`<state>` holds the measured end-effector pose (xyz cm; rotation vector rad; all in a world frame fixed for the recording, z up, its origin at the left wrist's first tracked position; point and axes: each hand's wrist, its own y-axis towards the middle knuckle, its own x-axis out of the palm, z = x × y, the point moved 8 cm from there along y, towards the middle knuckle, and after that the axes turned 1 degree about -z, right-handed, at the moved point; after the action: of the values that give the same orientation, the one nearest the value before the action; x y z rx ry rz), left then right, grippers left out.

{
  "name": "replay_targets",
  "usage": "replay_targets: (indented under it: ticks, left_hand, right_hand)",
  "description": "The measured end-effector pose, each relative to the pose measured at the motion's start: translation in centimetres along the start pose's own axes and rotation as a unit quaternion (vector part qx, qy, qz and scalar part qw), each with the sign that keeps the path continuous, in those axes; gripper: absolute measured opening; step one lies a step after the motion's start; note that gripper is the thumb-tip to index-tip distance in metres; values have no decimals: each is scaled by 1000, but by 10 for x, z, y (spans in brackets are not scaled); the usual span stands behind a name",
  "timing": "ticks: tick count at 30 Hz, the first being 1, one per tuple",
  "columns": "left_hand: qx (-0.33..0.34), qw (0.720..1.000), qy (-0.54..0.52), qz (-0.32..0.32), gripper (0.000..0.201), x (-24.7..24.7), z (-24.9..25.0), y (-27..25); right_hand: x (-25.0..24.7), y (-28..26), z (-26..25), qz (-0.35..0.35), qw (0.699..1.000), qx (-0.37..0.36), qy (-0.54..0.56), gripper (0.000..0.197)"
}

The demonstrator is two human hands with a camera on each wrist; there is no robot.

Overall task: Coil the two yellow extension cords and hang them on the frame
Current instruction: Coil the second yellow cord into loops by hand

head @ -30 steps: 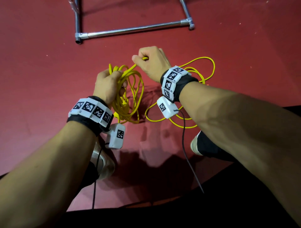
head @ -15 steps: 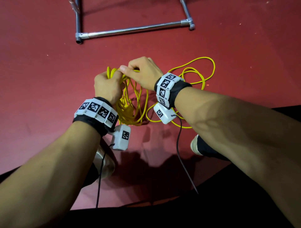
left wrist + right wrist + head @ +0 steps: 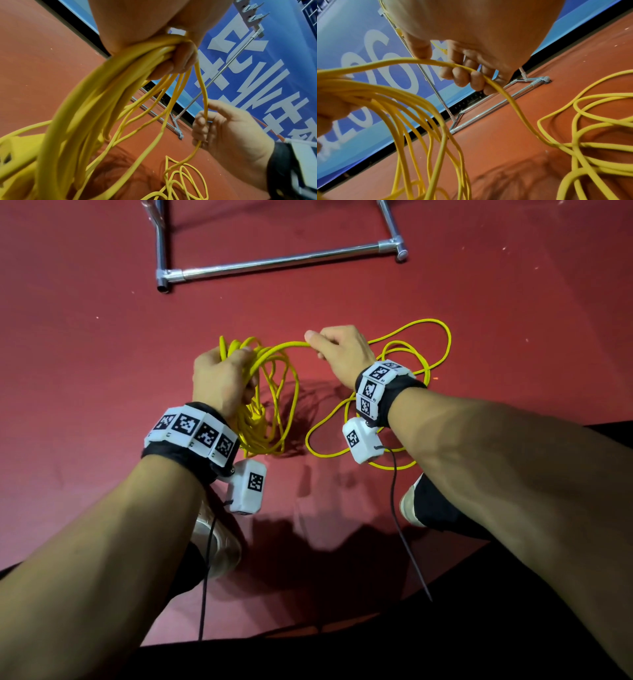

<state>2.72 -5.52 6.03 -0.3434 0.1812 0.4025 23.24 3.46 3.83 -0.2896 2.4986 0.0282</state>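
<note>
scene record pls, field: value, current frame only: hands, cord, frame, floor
left hand: grips a bunch of coiled loops of the yellow extension cord, held above the floor
right hand: fingers curled round a single strand of the cord, apart from the left hand
strand between hands: spans from the coil to the right hand
uncoiled cord: loose loops on the floor by the right wrist
metal frame: base tubes on the floor beyond the hands, nothing hung in view
floor: red

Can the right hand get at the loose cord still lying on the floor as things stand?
Probably yes. The right hand already grips the strand running from the left hand's coil, and the loose loops lie on the red floor right beside it, nothing between.
</note>
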Motion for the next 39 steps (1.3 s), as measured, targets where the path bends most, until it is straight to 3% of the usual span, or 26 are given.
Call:
replay_targets:
  ticks: [7,10,14,20,27,30,33,39]
  left_hand:
    - [2,998,13,-64,26,16,-1,-5]
    - [-3,999,12,-46,28,14,-1,-6]
    - [2,998,51,26,36,-1,1,-6]
    - [25,995,77,50,36,-7,6,-8]
    - [29,997,11,73,38,-12,6,-4]
    - [20,995,-9,92,37,-20,3,1]
    - [17,995,-15,93,38,-22,1,4]
    - [25,999,-5,42,31,-13,3,3]
  right_hand:
    - [13,0,-40,-31,996,-81,-14,39]
    - [24,-7,-61,-52,989,-133,-23,32]
    - [33,-12,-72,-47,986,-162,-6,29]
    - [29,-13,-55,-61,991,-115,-20,29]
    - [32,-17,-3,-93,988,-40,-113,61]
    - [25,-21,22,-98,990,12,-104,61]
    - [14,-18,30,-64,994,24,-80,60]
    - [-21,0,13,71,997,11,5,47]
